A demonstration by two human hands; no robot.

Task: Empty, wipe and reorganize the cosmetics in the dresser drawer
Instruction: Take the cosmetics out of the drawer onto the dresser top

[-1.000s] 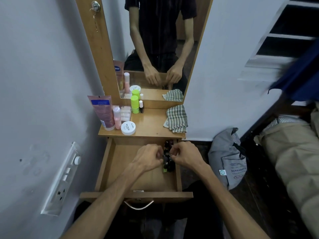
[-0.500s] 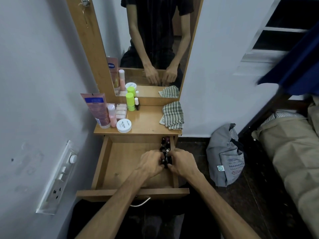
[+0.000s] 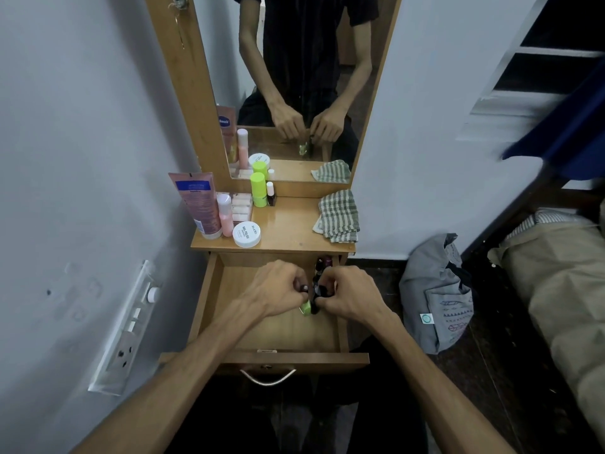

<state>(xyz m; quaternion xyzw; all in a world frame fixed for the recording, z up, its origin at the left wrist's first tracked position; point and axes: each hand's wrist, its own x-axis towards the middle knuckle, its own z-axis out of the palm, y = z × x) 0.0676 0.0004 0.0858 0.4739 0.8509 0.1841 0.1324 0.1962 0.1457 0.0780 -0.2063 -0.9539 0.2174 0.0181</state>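
Dark small bottles (image 3: 319, 283) half hidden under both hands (image 3: 281, 288), left fingers around a green one (image 3: 306, 308), right grip unclear.

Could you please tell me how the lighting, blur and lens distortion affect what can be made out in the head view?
In the head view: dim, soft room light; a pale sheen of glare on the dresser top; wide-angle bending curves the wall socket panel and walls outward; the blue cloth at right is motion-smeared; the small dark bottles in the drawer merge into shadow between the left hand and right hand.
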